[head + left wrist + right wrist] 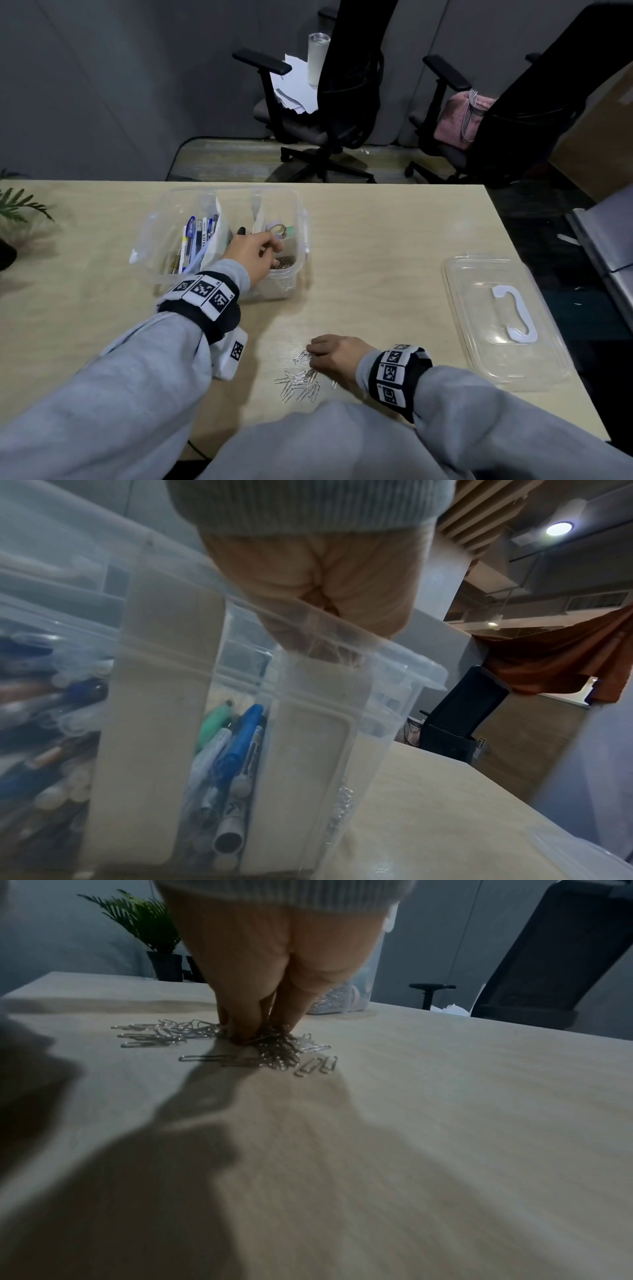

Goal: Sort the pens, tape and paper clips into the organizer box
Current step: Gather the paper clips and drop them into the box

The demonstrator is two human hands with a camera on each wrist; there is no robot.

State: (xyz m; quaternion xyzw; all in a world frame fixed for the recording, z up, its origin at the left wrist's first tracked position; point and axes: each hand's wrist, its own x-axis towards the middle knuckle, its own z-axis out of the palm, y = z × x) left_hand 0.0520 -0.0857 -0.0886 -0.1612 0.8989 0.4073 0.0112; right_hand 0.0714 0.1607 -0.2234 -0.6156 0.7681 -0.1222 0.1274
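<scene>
Head view: my right hand (337,356) pinches a clump of paper clips (301,380) on the bench at 6 o'clock; my left hand (255,251), loosely curled, hovers over the organizer box (164,274) at 11. Loose clips could slip and scatter.

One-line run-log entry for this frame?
left hand: over organizer box, grip unclear | right hand: pinching paper clips on table | lid: off

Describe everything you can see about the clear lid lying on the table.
The lid is clear, glossy plastic, rectangular with rounded corners and a raised rim. A white handle lies folded flat on its top. It rests flat on the wooden table, near the right edge, apart from the organizer box. Neither hand touches it; the right hand is nearer, over the paper clips.
</scene>
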